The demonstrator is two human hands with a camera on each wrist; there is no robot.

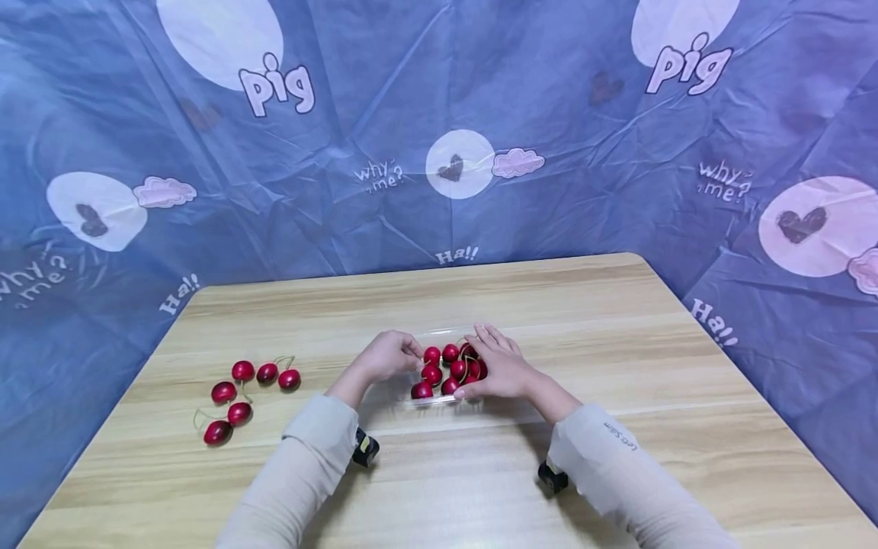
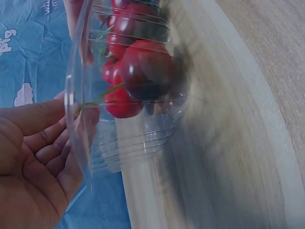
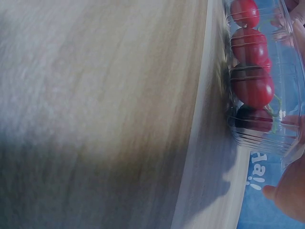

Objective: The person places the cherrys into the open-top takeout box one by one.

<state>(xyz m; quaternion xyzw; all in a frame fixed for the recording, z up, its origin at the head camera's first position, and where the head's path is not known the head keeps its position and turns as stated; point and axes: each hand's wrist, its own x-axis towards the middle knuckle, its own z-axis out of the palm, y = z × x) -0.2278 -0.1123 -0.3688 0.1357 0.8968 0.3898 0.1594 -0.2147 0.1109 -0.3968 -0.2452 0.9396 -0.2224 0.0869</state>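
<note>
A clear plastic container [image 1: 439,402] stands on the table with several red cherries [image 1: 458,369] inside. My left hand [image 1: 389,356] is at the container's left end, fingers bent. In the left wrist view, a green stem [image 2: 112,90] runs from a cherry to its thumb and fingertips, which seem to pinch it; clear plastic partly covers the spot. My right hand [image 1: 504,368] lies over the container's right side, fingers extended toward the far rim and thumb by the near rim. It partly hides the cherries there.
More cherries with stems, such as a dark red cherry [image 1: 218,433], lie loose on the wooden table [image 1: 549,305] to the left. A blue printed cloth [image 1: 384,91] hangs behind the table.
</note>
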